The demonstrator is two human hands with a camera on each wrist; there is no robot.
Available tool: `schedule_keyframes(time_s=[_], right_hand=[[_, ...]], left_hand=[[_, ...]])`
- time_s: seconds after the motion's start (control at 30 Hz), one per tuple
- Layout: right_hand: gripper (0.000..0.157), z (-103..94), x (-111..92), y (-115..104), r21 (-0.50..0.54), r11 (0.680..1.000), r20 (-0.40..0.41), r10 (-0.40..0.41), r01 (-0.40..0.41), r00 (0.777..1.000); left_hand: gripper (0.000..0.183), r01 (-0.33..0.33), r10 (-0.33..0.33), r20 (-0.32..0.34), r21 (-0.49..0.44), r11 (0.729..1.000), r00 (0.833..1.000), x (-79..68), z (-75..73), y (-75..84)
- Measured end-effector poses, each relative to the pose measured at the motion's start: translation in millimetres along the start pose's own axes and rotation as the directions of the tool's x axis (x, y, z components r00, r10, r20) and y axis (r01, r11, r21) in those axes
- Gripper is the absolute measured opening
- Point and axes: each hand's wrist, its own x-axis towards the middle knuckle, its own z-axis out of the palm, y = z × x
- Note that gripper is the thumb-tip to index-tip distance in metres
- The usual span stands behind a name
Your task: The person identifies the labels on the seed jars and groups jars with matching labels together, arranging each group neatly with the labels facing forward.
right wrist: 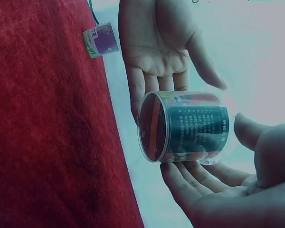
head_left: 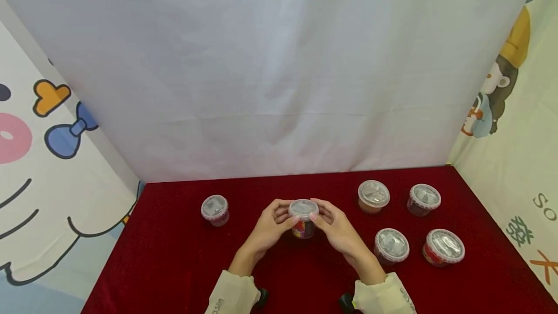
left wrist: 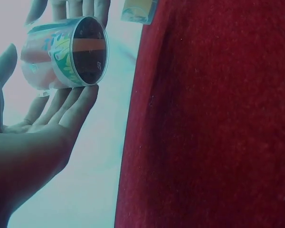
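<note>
A clear plastic cup (head_left: 303, 230) with a translucent lid and a colourful printed label is raised over the red cloth between both hands. My left hand (head_left: 269, 227) holds its left side, the thumb at the lid rim and the fingers round the back. On the other side my right hand (head_left: 339, 230) grips it in mirror fashion. In the left wrist view the round bottom of the cup (left wrist: 89, 51) shows dark contents and an orange strip. A dark green panel with white print on the cup (right wrist: 199, 130) faces the right wrist view.
A lidded tub with pinkish-purple sides (head_left: 215, 210) stands to the left on the red cloth (head_left: 174, 265). Several more stand at right: a brownish tub (head_left: 373, 196), a dark tub (head_left: 423, 200), another dark tub (head_left: 391, 246) and a red tub (head_left: 443, 247). Behind hangs a white curtain (head_left: 270, 86).
</note>
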Motion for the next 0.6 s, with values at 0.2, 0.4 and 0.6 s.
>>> schedule_keyframes(time_s=[0.2, 0.4, 0.6], right_hand=[[0.051, 5.2, 0.2, 1.5, 0.029, 0.999, -0.042, 0.027, -0.026, 0.999], [0.051, 13.0, 2.5, 1.4, 0.003, 1.0, -0.088, 0.027, -0.027, 0.996], [0.052, 10.2, 3.1, 0.8, 0.003, 1.0, -0.037, 0.0, 0.0, 0.999]], left_hand=[[0.049, 0.006, -0.006, -0.06, -0.003, 1.0, 0.998, 0.2, -0.3, -1.4], [0.045, 0.038, -0.037, -0.147, 0.004, 0.999, 0.989, -0.6, 4.7, 2.5], [0.045, 0.042, -0.04, -0.117, 0.018, 0.999, 0.992, -1.2, 3.3, 3.5]])
